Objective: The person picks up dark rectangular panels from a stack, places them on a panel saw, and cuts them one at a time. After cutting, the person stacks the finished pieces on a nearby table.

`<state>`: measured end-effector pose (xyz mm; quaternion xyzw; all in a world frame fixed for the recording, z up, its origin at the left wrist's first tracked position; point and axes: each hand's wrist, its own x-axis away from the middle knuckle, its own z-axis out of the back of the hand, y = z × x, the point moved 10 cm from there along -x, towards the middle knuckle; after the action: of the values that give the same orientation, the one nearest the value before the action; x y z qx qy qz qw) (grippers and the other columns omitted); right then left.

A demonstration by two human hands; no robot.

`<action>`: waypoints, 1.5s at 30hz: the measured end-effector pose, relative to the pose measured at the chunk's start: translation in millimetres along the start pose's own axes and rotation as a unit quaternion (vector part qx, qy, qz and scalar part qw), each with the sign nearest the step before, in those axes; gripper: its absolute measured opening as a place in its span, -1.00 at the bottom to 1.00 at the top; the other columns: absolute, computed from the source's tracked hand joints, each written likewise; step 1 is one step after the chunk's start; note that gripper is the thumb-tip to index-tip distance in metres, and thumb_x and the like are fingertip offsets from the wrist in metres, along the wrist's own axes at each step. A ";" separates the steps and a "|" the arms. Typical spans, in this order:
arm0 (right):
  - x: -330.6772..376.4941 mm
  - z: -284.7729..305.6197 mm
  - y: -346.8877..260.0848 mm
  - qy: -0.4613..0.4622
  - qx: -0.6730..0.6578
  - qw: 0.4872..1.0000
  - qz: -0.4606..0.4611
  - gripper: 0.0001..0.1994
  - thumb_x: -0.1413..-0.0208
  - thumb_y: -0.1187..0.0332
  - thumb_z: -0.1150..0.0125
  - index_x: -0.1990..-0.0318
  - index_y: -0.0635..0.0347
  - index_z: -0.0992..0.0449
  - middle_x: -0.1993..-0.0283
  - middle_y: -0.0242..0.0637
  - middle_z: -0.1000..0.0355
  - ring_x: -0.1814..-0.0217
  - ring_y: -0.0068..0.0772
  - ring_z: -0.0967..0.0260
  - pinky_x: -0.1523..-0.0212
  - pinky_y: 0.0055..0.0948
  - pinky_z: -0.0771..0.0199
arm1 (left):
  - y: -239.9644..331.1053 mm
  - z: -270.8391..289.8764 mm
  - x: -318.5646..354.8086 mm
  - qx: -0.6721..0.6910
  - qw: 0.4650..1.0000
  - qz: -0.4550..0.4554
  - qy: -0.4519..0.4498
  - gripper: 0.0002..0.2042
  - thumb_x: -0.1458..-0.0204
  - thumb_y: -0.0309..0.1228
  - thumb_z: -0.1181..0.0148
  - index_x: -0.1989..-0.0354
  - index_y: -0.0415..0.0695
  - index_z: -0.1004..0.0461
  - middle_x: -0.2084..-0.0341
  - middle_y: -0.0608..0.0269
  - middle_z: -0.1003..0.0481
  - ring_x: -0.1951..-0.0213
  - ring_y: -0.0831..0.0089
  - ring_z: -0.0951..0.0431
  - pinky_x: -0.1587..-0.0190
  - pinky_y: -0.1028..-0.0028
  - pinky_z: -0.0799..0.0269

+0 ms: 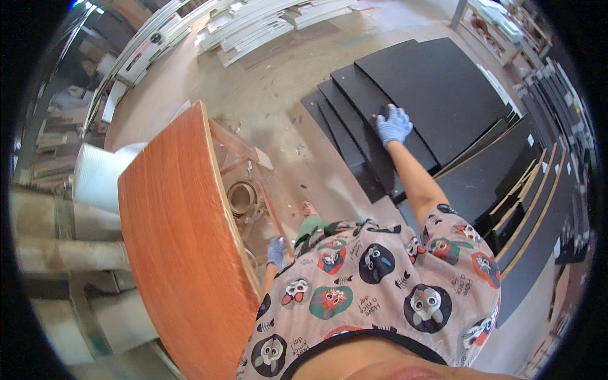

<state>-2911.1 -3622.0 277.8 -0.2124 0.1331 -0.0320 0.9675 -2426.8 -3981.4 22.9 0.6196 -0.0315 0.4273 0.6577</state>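
Dusty concrete floor (278,101), stacked black panels (437,88)

The left hand (276,252) was half hidden behind the orange tabletop (183,253), its grip unclear. The lower black boards (354,145) lay partly covered by upper ones. Whether the right hand (393,124) gripped a board's edge was too small to tell.

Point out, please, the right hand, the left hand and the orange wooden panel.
right hand (394,124): head view, back of the blue glove.
left hand (276,251): head view, middle of the glove.
orange wooden panel (180,253): head view, bare face.
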 end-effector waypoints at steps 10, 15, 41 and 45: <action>81.8 69.0 222.9 0.119 0.113 0.973 -0.164 -0.51 -0.09 -0.09 0.12 -0.16 -0.20 -0.22 -0.31 -0.28 0.02 -0.39 -0.14 0.26 -0.31 0.02 0.39 | 135.7 -100.6 -53.0 -0.019 0.985 -0.141 -0.098 -0.66 -0.08 -0.39 -0.06 -0.03 -0.20 -0.32 0.07 0.17 -0.41 0.08 0.45 -0.40 0.03 0.49 -0.32; 118.5 104.5 289.1 0.163 0.123 0.957 -0.208 -0.51 -0.08 -0.11 0.11 -0.14 -0.19 -0.25 -0.31 -0.28 0.01 -0.38 -0.13 0.22 -0.30 0.05 0.37 | 180.6 -161.4 -82.7 -0.019 0.972 -0.201 -0.124 -0.67 -0.07 -0.40 -0.07 -0.03 -0.17 -0.33 0.13 0.24 -0.43 0.20 0.52 -0.42 0.20 0.57 -0.36; 222.3 43.5 287.3 0.243 0.119 0.780 -0.565 -0.53 -0.14 0.06 0.12 -0.17 -0.02 -0.23 -0.25 -0.13 -0.12 -0.31 -0.10 0.03 -0.24 -0.13 0.05 | 424.7 -321.6 -476.8 -0.633 0.637 -0.374 -0.231 -0.68 0.01 -0.22 -0.10 0.20 -0.22 -0.45 0.22 0.05 -0.51 0.17 0.16 -0.48 0.09 0.31 -0.37; 214.2 13.4 256.4 0.205 0.128 0.708 -0.664 -0.43 -0.11 -0.04 0.16 -0.24 -0.03 -0.12 -0.30 -0.13 -0.04 -0.36 -0.11 0.12 -0.32 -0.10 0.26 | 491.3 -455.8 -452.2 -0.522 0.676 -0.403 -0.328 -0.65 0.00 -0.21 -0.12 0.13 -0.20 -0.42 0.22 0.06 -0.51 0.16 0.16 -0.48 0.09 0.32 -0.35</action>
<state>-2699.9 -3409.2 129.7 -0.1084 0.1479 -0.7253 0.6636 -3230.8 -3899.5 47.0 0.2282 -0.2106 -0.1954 0.9303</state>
